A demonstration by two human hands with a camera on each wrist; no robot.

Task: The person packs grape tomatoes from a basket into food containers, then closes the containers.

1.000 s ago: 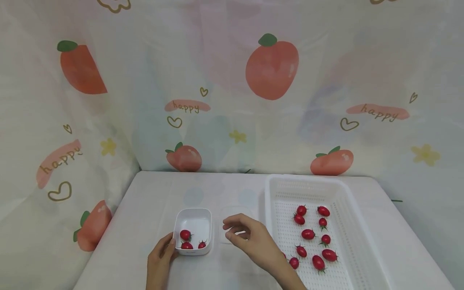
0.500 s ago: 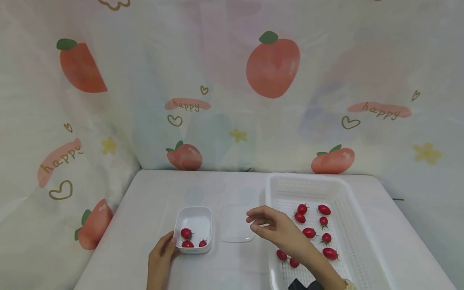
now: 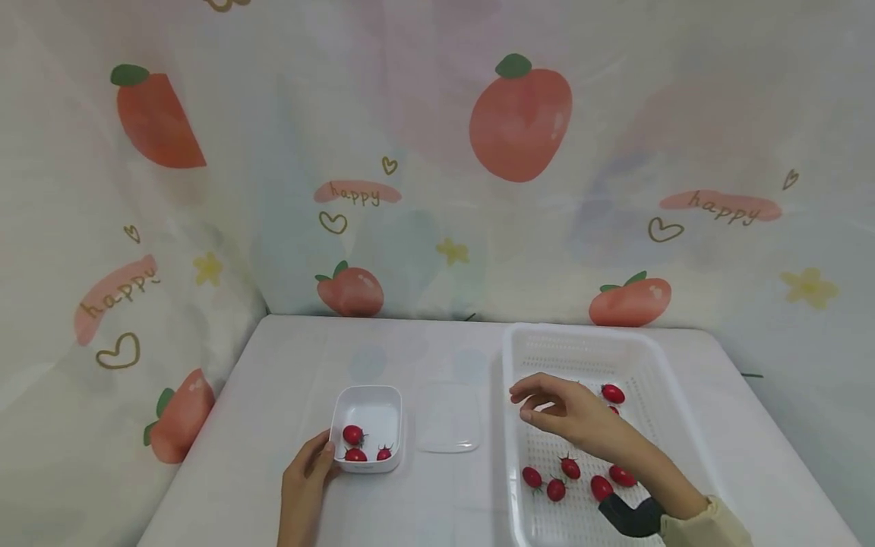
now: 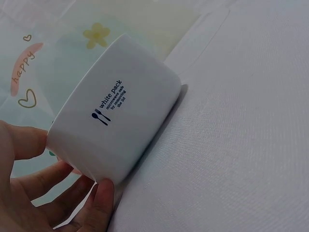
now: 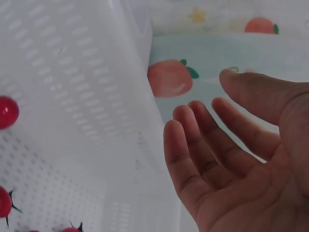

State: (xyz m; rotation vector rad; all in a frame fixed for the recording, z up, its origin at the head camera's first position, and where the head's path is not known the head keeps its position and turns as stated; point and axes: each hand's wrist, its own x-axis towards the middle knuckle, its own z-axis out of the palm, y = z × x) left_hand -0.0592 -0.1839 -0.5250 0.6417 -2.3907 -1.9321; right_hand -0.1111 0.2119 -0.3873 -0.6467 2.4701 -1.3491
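A small white food container with 3 cherry tomatoes along its near side stands on the white-covered table. My left hand holds it at its near left corner. In the left wrist view, the thumb and fingers meet that corner, beside the printed front wall. My right hand hovers over the left part of a white perforated basket, fingers loosely bent and nothing in them. The right wrist view shows the palm beside the basket's wall. Several cherry tomatoes lie in the basket, some behind my forearm.
A clear lid lies flat between the container and the basket. Patterned cloth hangs behind the table and along its left side. A black wrist mount shows under my right forearm, above the basket.
My right hand has moved right, from beside the container across the lid to the basket, so the lid is uncovered. My left hand has stayed on the container; the tomatoes inside lie the same.
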